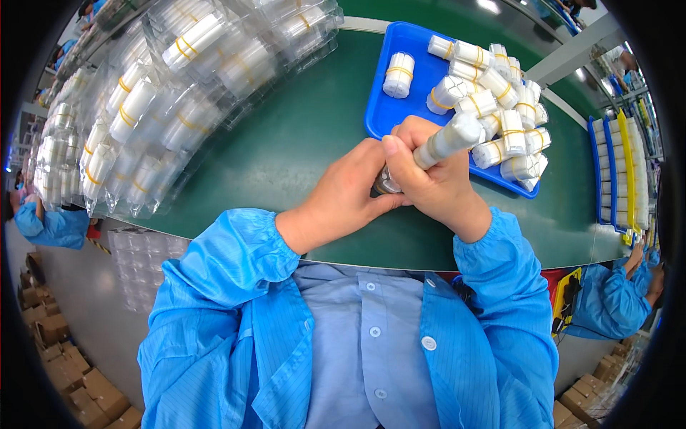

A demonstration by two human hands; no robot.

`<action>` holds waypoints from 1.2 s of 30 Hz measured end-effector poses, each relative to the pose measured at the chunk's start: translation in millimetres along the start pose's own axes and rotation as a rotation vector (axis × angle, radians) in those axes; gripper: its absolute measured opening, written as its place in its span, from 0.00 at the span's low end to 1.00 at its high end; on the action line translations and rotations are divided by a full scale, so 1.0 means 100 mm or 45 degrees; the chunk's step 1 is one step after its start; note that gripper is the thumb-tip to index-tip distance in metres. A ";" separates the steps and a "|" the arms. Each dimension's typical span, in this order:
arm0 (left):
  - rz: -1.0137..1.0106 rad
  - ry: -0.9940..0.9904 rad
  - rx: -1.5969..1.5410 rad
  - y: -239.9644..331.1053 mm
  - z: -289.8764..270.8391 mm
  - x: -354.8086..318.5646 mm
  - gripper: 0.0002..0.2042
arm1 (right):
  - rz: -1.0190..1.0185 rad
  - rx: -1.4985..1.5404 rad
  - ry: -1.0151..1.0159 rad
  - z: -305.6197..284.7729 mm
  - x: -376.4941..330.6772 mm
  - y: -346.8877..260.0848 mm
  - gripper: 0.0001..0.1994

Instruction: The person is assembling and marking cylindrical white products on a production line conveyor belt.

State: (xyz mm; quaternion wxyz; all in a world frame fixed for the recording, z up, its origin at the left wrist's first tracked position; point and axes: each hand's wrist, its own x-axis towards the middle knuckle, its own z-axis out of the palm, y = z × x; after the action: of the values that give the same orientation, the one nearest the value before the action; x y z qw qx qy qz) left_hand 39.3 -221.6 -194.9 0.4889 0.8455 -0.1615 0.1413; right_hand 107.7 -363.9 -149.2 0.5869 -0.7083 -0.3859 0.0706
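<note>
Both hands were together: the left hand (343,187) and the right hand (441,184) were clamped around one tilted, pale cylinder (451,139), by the near edge of the blue plastic tray (421,105). Even, gentle pressure seemed advisable, with its axis kept straight.

On the near left, brown cardboard boxes (103,395) are lying in piles on a grey floor (93,322), while a stack of clear plastic packs (146,268) is sitting just beside the green table (275,143). Beyond that stack, on the left, a person in blue (56,225) is showing. On the right, another person in blue (607,304) is showing beside the table, more boxes (586,390) are lying nearer, and a pale post (575,53) is slanting across the far side.
</note>
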 end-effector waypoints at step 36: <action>-0.737 -0.062 -0.958 0.04 -0.23 0.06 0.20 | 0.117 0.410 0.503 -0.27 -0.02 -0.02 0.13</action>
State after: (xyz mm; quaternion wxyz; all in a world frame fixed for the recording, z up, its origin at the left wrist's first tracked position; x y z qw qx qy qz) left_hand 41.3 -203.9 -178.1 0.7766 0.6230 0.0294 -0.0890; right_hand 120.5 -385.7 -139.9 0.7523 -0.6225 -0.2151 0.0182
